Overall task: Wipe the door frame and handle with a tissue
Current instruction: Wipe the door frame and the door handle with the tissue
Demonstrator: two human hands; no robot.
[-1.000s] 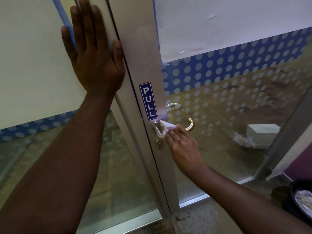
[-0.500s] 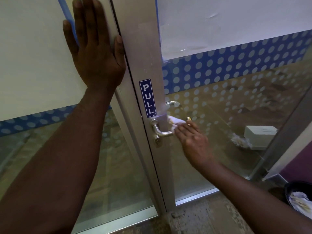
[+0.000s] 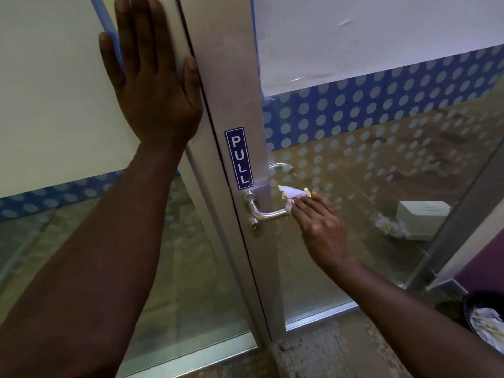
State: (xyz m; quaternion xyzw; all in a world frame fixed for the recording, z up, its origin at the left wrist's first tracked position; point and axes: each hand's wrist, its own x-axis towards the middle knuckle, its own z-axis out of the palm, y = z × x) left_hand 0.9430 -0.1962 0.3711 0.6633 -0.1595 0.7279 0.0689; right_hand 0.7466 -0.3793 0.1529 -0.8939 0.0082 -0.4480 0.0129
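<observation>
A silver aluminium door frame (image 3: 231, 85) runs down the middle, bearing a blue PULL sticker (image 3: 238, 159). Below the sticker a metal lever handle (image 3: 266, 212) juts to the right, with a keyhole (image 3: 255, 230) under it. My right hand (image 3: 319, 222) presses a crumpled white tissue (image 3: 291, 194) against the free end of the handle. My left hand (image 3: 152, 77) lies flat, fingers spread, on the fixed panel and frame edge to the left, holding nothing. A second handle (image 3: 281, 167) shows through the glass behind.
The glass door (image 3: 381, 159) has a blue dotted band and white film above. Behind the glass lie a white box (image 3: 422, 216) and crumpled paper (image 3: 387, 227). A dark bin (image 3: 485, 315) with used tissues stands at the lower right. Speckled floor lies below.
My right hand has slid the tissue along the handle from its base near the frame out to its free end. The left hand has stayed flat on the panel.
</observation>
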